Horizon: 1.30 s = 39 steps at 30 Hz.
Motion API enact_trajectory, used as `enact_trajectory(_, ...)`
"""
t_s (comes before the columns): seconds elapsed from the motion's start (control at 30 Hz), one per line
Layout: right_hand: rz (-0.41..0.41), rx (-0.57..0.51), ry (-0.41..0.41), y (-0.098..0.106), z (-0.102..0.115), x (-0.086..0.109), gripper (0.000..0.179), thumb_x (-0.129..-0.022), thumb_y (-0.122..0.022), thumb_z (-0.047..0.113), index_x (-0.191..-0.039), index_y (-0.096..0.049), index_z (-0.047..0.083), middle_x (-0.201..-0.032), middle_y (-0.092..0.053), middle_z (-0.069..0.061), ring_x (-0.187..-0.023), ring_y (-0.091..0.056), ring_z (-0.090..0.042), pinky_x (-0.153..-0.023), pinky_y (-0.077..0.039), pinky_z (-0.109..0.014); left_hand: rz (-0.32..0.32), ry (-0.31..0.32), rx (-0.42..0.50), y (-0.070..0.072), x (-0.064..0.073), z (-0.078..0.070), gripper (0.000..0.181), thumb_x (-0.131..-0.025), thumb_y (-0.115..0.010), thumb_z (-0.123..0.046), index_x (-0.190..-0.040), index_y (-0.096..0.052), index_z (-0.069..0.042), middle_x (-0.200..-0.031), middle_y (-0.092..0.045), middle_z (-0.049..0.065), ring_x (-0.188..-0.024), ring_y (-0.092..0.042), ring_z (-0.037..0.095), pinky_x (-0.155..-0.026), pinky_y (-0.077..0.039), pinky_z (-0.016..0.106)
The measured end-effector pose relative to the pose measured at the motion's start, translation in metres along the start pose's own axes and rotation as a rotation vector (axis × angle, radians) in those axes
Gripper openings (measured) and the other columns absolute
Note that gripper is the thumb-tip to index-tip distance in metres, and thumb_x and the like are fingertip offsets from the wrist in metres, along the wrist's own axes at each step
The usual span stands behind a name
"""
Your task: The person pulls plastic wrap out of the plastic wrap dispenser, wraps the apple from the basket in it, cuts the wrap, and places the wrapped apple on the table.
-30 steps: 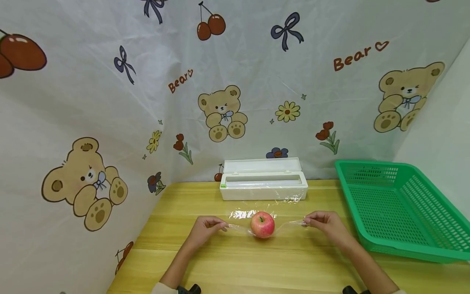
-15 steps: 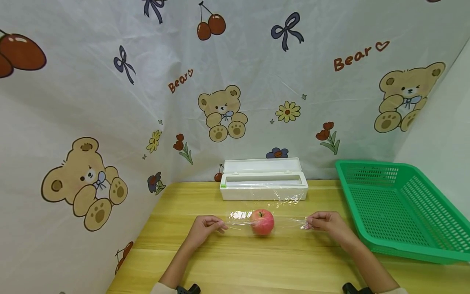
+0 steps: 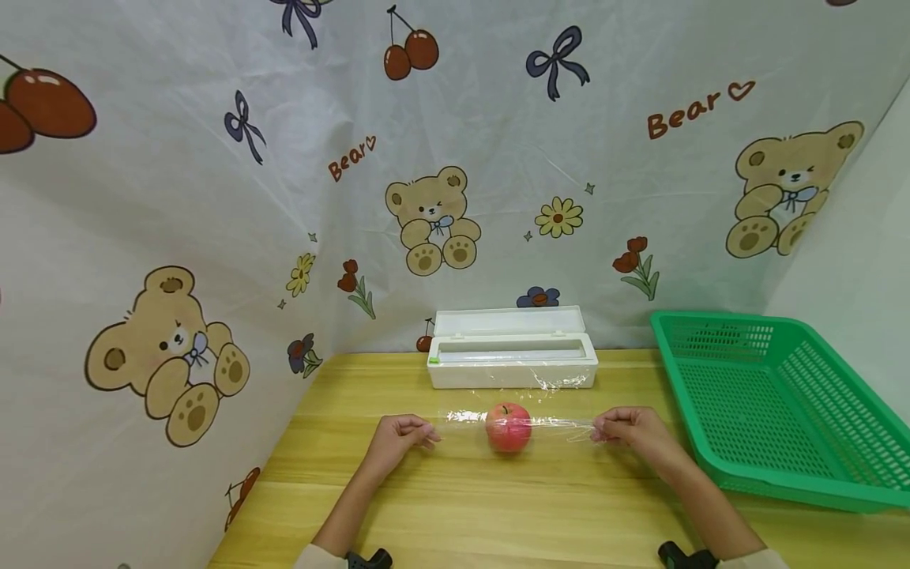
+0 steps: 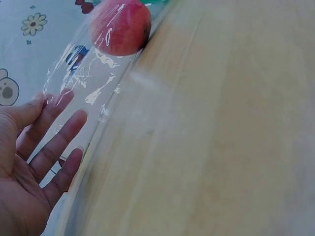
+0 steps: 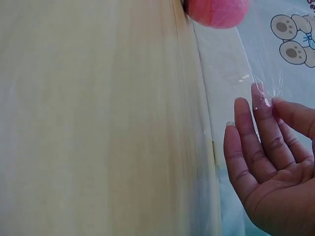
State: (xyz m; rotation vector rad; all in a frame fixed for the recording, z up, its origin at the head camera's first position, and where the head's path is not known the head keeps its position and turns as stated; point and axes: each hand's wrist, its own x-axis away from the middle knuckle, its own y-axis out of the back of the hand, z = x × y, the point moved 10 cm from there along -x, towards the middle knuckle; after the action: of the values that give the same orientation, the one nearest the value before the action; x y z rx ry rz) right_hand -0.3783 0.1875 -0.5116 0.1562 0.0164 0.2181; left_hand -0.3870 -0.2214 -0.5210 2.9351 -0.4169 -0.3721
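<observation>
A red apple (image 3: 508,439) sits upright on the wooden table between both hands. Clear cling film (image 3: 562,423) stretches from hand to hand across the apple's near side and top; its exact edges are hard to see. My left hand (image 3: 402,444) pinches one end between thumb and index finger. In the left wrist view the film (image 4: 93,73) runs from those fingertips to the apple (image 4: 121,27). The right hand (image 3: 633,433) pinches the other end, bunched at thumb and fingertip in the right wrist view, where the apple (image 5: 219,10) shows at the top.
Behind the apple stands a white cling film box (image 3: 512,371) with its lid raised and a roll inside. A green plastic basket (image 3: 803,491) lies at the right. A patterned cloth (image 3: 498,118) hangs behind the table (image 3: 455,514).
The film has risen from beside the apple's lower near side and is now drawn taut across its upper part. Both hands have moved very little and keep their pinch.
</observation>
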Motion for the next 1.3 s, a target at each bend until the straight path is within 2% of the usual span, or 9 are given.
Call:
enact_trajectory(0.17,-0.004,0.015,-0.016,-0.001,-0.003,-0.001,0.028,-0.1,-0.062,0.007,-0.109,-0.065,-0.02,-0.097,-0.074,-0.023,-0.087,-0.075,-0.024,-0.081,-0.062,-0.036,-0.03,0.053,0.009,0.0,-0.002,0.006,0.035,-0.097,-0.07,-0.023,-0.103,-0.072,0.011,-0.093,-0.076,0.021,-0.08,-0.076,0.032,-0.076,-0.062,0.036)
enact_trajectory(0.3,0.024,0.017,-0.024,-0.004,-0.007,-0.002,0.03,-0.101,-0.061,0.008,-0.11,-0.064,-0.021,-0.097,-0.074,-0.022,-0.086,-0.074,-0.021,-0.079,-0.062,-0.034,-0.017,0.091,0.05,-0.003,-0.002,0.011,0.033,-0.097,-0.07,-0.02,-0.103,-0.071,0.013,-0.092,-0.076,0.02,-0.08,-0.076,0.03,-0.076,-0.063,0.038)
enact_trajectory(0.53,0.07,0.001,-0.053,-0.007,-0.013,-0.002,0.033,-0.102,-0.061,0.012,-0.111,-0.064,-0.02,-0.097,-0.075,-0.019,-0.086,-0.074,-0.021,-0.078,-0.062,-0.033,-0.008,0.187,0.054,-0.005,0.0,0.02,0.034,-0.097,-0.071,-0.026,-0.105,-0.074,0.007,-0.095,-0.077,0.014,-0.082,-0.076,0.028,-0.072,-0.063,0.037)
enact_trajectory(0.8,0.112,-0.023,-0.075,-0.011,-0.014,0.0,0.034,-0.103,-0.061,0.014,-0.11,-0.064,-0.019,-0.098,-0.075,-0.02,-0.086,-0.074,-0.022,-0.078,-0.062,-0.034,0.04,0.209,0.022,-0.009,0.0,0.025,0.032,-0.096,-0.073,-0.029,-0.102,-0.076,0.002,-0.098,-0.077,0.012,-0.082,-0.075,0.026,-0.071,-0.063,0.035)
enact_trajectory(1.3,0.146,-0.009,-0.09,-0.015,-0.013,0.0,0.034,-0.103,-0.061,0.016,-0.11,-0.065,-0.017,-0.098,-0.075,-0.018,-0.087,-0.073,-0.023,-0.078,-0.062,-0.034,0.05,0.217,0.005,-0.006,0.002,0.024,0.034,-0.097,-0.07,-0.032,-0.106,-0.077,0.001,-0.098,-0.077,0.013,-0.083,-0.075,0.025,-0.071,-0.062,0.034)
